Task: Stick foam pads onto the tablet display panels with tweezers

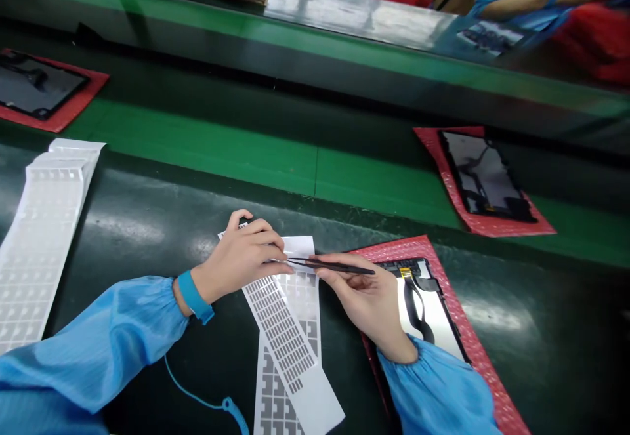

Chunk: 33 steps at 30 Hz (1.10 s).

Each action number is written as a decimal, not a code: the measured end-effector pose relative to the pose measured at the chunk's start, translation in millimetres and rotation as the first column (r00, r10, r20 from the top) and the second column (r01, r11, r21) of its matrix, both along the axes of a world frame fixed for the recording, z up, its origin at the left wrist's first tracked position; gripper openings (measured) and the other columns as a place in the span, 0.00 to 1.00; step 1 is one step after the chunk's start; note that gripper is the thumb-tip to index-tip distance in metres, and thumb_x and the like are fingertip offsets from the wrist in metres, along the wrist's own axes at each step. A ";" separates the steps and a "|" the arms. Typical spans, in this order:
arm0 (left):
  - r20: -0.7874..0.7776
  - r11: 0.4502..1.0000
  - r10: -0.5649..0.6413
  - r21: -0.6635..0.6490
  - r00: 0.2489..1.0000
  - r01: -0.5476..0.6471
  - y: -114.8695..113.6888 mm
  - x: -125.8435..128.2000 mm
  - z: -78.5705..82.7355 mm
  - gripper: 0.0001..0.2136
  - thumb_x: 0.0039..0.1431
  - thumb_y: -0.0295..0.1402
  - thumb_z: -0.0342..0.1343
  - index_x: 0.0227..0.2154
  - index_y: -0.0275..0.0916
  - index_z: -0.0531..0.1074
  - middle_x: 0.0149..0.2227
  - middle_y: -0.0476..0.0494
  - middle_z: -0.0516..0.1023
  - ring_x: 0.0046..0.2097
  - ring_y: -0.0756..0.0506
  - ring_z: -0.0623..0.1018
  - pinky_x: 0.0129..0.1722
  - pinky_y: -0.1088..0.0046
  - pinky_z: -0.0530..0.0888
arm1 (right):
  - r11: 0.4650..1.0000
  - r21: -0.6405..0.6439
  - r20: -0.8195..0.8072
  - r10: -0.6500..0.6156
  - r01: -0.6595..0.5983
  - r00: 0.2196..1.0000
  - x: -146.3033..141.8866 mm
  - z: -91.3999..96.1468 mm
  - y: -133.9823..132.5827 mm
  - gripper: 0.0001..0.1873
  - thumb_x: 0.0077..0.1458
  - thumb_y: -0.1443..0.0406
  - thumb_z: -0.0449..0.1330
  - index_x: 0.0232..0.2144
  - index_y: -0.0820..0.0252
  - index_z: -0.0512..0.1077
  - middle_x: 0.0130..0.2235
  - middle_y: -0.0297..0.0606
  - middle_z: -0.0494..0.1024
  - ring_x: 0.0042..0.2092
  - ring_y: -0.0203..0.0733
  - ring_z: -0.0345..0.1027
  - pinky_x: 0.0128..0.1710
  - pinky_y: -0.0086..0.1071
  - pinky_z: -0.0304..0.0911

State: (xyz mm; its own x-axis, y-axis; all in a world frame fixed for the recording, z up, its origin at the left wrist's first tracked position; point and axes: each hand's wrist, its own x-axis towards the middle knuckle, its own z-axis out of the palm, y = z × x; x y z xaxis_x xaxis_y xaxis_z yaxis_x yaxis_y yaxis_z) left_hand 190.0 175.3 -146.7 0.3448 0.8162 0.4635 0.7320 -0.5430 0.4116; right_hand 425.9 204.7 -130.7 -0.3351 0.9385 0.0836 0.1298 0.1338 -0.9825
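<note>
My right hand (367,297) is closed round black tweezers (339,266), whose tips point left. They meet the fingertips of my left hand (246,254), which are drawn together; whatever lies between them is too small to make out. Under my left hand, a narrow sheet of small grey stickers (278,317) slants across a wider sheet with larger grey stickers (278,382). Right beside my right hand, partly covered by it, a display panel (433,307) with a black flex cable rests on a red bubble-wrap bag (485,369).
A stack of white sticker sheets (44,238) lies at the left. Beyond the bench edge, the green conveyor (275,159) carries more panels on red bags, one panel (487,172) at right and another panel (39,84) at left. A blue coiled cord (235,414) hangs near my left wrist. A co-worker's arm (546,2) shows top right.
</note>
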 end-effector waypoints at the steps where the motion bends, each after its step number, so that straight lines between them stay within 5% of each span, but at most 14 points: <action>1: 0.000 1.000 0.001 0.000 1.000 -0.001 0.0 0.1 0.5 0.13 0.65 0.48 0.60 0.33 0.45 0.80 0.37 0.55 0.83 0.43 0.48 0.77 0.55 0.59 0.55 | 1.000 0.003 -0.001 0.000 0.000 1.000 0.0 -0.1 0.1 0.07 0.54 0.65 0.72 0.38 0.55 0.82 0.38 0.38 0.86 0.36 0.45 0.83 0.37 0.29 0.81; 33: -0.092 0.999 0.025 0.048 0.995 -0.021 -2.5 0.2 4.6 0.12 0.67 0.46 0.60 0.33 0.46 0.81 0.38 0.56 0.83 0.43 0.49 0.77 0.57 0.57 0.53 | 0.998 -0.047 -0.030 0.048 -0.049 0.998 1.7 0.6 1.5 0.06 0.57 0.64 0.71 0.38 0.55 0.80 0.39 0.40 0.86 0.40 0.48 0.83 0.40 0.32 0.81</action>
State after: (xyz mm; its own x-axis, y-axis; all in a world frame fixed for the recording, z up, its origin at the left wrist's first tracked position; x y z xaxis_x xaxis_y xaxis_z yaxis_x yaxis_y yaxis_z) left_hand 190.2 172.8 -142.0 0.3695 0.8026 0.4682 0.7781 -0.5427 0.3163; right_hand 427.6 206.2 -130.1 -0.3784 0.9243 0.0492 0.0961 0.0921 -0.9911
